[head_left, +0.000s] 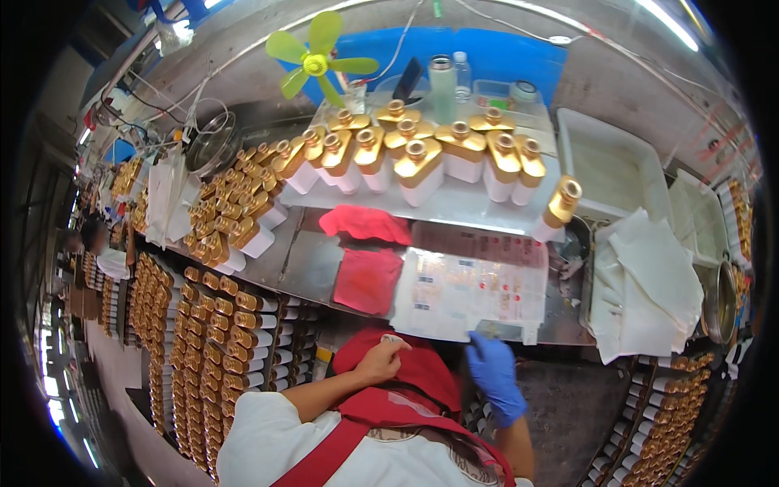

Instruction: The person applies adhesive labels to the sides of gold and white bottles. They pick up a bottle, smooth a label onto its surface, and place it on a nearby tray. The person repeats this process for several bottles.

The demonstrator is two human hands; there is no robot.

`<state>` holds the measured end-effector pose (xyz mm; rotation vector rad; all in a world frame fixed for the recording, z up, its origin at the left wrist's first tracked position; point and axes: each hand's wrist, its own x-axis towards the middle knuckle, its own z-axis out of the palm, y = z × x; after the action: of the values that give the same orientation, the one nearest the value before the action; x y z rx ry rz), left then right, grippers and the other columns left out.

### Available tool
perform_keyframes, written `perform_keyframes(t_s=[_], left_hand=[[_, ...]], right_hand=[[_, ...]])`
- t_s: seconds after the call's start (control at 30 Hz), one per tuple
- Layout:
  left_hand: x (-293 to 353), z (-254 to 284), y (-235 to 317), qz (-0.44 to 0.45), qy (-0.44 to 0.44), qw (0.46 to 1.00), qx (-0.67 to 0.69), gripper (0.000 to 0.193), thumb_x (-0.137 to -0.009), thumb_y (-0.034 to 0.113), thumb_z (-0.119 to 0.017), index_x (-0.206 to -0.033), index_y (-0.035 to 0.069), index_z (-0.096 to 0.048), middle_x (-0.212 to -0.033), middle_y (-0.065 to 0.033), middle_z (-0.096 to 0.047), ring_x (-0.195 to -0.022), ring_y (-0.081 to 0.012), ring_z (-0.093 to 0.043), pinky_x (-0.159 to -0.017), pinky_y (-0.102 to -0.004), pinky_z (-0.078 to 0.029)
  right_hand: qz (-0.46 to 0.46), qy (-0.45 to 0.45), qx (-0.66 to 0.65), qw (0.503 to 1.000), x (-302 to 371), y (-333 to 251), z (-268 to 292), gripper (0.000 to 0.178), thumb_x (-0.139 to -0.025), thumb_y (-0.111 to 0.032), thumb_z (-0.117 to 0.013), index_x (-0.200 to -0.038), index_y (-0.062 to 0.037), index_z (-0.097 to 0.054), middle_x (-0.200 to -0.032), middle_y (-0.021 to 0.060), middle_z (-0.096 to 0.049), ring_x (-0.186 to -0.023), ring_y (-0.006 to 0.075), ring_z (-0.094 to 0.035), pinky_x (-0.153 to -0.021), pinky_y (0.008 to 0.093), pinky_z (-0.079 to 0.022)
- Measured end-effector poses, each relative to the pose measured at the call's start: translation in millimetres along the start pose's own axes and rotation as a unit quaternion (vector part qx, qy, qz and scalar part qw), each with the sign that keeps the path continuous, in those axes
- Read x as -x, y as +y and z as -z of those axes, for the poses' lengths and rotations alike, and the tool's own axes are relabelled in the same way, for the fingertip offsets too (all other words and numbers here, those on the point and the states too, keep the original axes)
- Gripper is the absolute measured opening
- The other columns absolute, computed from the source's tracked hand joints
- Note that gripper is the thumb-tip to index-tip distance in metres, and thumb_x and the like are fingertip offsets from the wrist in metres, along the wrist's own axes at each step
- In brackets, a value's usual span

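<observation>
Printed sheet, white with red, gold and dark markings: lying flat at the near edge of the metal worktable, centre right.

Listed from the left:
– Person in a white top, distant and blurred.
– Racked bottles, white with gold upper parts, in many rows beneath table level.
– Clustered bottles, same pattern, packed close on the table's left end.
– Fan, yellow-green, five blades, at the back.
– Red cloths, two, just left of the sheet.
– Left hand, bare, over the red apron; index finger extended, others folded; whether anything is held cannot be told.
– Raised shelf, metal, bearing upright gold-topped bottles.
– Right hand, blue-gloved, fingertips at the sheet's near edge, apparently touching it; whether they grip it cannot be told.
– White tray, rectangular, behind.
– White papers, loosely stacked, right of the sheet.
– Further racked bottles, lower right.
</observation>
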<state>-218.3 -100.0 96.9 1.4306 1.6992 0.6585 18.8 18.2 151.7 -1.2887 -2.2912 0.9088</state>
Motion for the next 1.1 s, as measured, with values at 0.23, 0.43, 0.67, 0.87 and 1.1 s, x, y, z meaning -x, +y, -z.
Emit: perform_keyframes(t_s=[0.23, 0.43, 0.67, 0.87, 1.1], left_hand=[[-33, 126, -89, -0.146, 0.116, 0.976, -0.117, 0.027, -0.081, 0.011, -0.059, -0.106, 0.003, -0.057, -0.089, -0.0161, -0.058, -0.080, -0.0324, -0.057, -0.071, -0.0383, -0.047], [-75, 166, -202, -0.127, 0.045, 0.981, -0.139, 0.031, -0.082, 0.021, -0.062, -0.107, 0.006, -0.053, -0.091, -0.0166, -0.056, -0.077, -0.0354, -0.056, -0.067, -0.0425, -0.046], [-82, 150, -256, -0.208, 0.053, 0.973, -0.078, 0.033, -0.079, 0.028, -0.063, -0.105, 0.011, -0.053, -0.083, -0.0172, -0.055, -0.068, -0.0344, -0.056, -0.059, -0.0436, -0.045], [-74, 137, -283, -0.213, 0.100, 0.966, -0.108, 0.037, -0.074, 0.027, -0.066, -0.106, 0.013, -0.055, -0.090, -0.0117, -0.059, -0.067, -0.0319, -0.056, -0.060, -0.0418, -0.046], [-62, 137, -290, -0.288, 0.160, 0.943, -0.041, 0.039, -0.088, 0.036, -0.054, -0.114, 0.008, -0.048, -0.091, -0.0161, -0.053, -0.079, -0.0331, -0.056, -0.070, -0.0412, -0.045]], right_hand=[[0.117, -0.069, -0.021, 0.990, -142, -72, -197, 0.041, -0.076, -0.018, -0.063, -0.115, -0.0076, -0.056, -0.105, 0.0145, -0.059, -0.091, 0.0317, -0.058, -0.073, 0.0424, -0.048], [0.047, -0.169, 0.100, 0.979, -199, -88, -259, 0.054, -0.071, -0.021, -0.070, -0.121, -0.0087, -0.052, -0.118, 0.0150, -0.052, -0.103, 0.0333, -0.050, -0.082, 0.0448, -0.042], [-0.010, -0.111, 0.084, 0.990, -194, -83, -262, 0.061, -0.061, -0.022, -0.080, -0.114, -0.0053, -0.053, -0.111, 0.0189, -0.053, -0.100, 0.0366, -0.049, -0.084, 0.0441, -0.041], [-0.036, -0.084, 0.011, 0.996, -179, -79, -277, 0.048, -0.064, -0.017, -0.079, -0.103, -0.0064, -0.053, -0.102, 0.0196, -0.053, -0.095, 0.0374, -0.050, -0.081, 0.0431, -0.043], [-0.028, 0.099, -0.037, 0.994, -160, -47, -301, 0.029, -0.072, 0.003, -0.065, -0.099, -0.0023, -0.058, -0.090, 0.0067, -0.060, -0.088, 0.0180, -0.057, -0.082, 0.0301, -0.044]])
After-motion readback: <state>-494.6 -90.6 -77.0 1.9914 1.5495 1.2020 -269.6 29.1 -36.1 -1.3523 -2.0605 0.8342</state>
